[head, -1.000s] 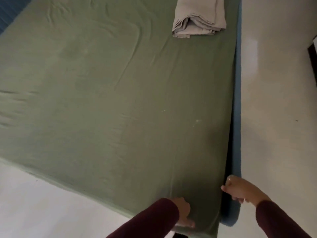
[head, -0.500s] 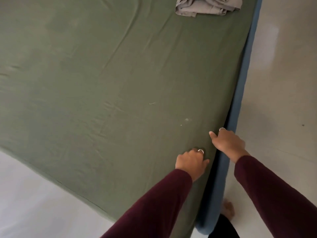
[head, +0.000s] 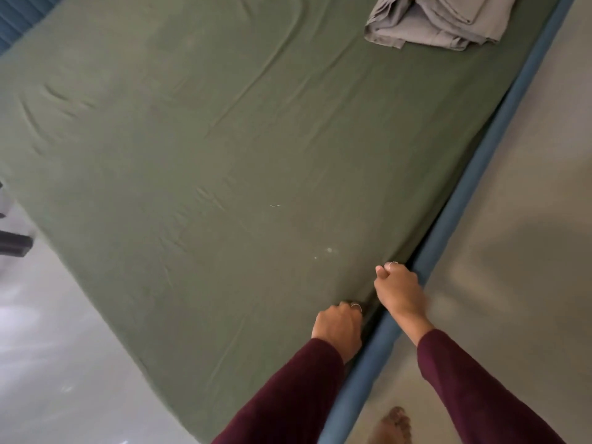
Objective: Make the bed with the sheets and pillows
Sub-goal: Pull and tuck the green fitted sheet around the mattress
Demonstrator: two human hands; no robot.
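Fingertips of left hand (head: 337, 328) tucked out of sight into the edge of the green sheet (head: 224, 155); those of right hand (head: 397, 288) hidden in the gap beside the blue bed frame (head: 474, 184). Grip on the fabric not discernible. Folded grey sheet (head: 439, 20) cut off by the top edge. Bare foot (head: 392, 426) cropped at the bottom. Dark object (head: 12, 243) at left blurred, unidentifiable.

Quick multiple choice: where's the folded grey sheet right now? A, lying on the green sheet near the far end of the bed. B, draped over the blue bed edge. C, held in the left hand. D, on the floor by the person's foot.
A: the folded grey sheet lies on the green sheet, far from both hands at the near edge.
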